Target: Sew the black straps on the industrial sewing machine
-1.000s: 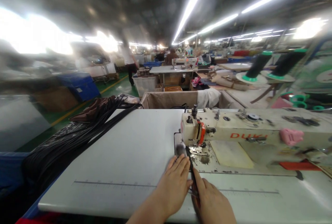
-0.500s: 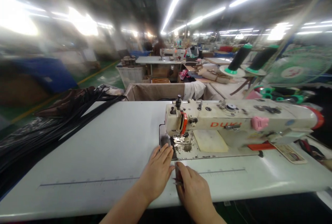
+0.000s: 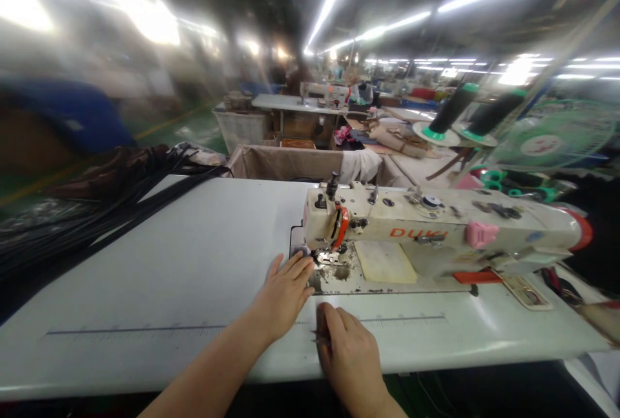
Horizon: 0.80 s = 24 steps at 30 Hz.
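Observation:
A cream sewing machine (image 3: 436, 230) with orange letters stands on the white table (image 3: 194, 263). My left hand (image 3: 283, 295) lies flat on the table, fingers spread, with the fingertips just left of the presser foot (image 3: 327, 256). My right hand (image 3: 346, 353) rests nearer the front edge, curled around a small metal tool (image 3: 320, 339) whose tip pokes out to the left. The two hands are a little apart. I cannot make out a workpiece under the foot.
A heap of black straps (image 3: 97, 211) hangs over the table's far left edge. Two dark thread cones (image 3: 455, 108) and a green fan (image 3: 552, 140) stand behind the machine at the right. Beyond are cloth-lined bins (image 3: 300, 163) and other sewing stations.
The dark strip that ran between my hands toward the foot is no longer visible. My hands have come apart: the left stays by the foot, the right has drawn back.

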### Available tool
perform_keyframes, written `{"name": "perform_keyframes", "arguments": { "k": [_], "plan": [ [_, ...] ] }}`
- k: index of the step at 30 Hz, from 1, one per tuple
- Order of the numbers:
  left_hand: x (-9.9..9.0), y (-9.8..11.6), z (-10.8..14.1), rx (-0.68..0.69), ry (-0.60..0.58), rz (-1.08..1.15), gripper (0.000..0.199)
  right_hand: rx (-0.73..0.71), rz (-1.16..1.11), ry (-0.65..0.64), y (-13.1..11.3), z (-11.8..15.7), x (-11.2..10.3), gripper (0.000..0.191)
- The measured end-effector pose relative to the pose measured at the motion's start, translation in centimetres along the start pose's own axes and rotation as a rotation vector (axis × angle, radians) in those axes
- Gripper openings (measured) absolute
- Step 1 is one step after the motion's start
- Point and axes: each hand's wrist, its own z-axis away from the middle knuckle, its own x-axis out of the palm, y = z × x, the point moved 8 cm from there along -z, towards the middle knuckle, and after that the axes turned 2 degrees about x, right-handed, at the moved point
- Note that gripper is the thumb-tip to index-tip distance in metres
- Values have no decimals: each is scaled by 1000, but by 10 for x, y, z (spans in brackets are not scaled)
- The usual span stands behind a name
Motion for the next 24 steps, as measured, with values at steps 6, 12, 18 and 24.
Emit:
{"name": "perform_keyframes", "arguments": {
  "k": [6, 12, 18, 24],
  "plan": [
    [-2, 1, -2, -29, -4, 14, 43, -1, -12, -10, 0, 0, 1, 48],
    [-2, -10, -9, -30, -22, 127, 41, 2, -1, 6, 1, -1, 0, 46],
    [-3, -47, -48, -61, 58, 294, 31, -14, 0, 31, -1, 2, 1, 45],
    [4, -53, -88, 48, 9, 297, 29, -23, 26, 47, -2, 4, -1, 46]
  ]
}}
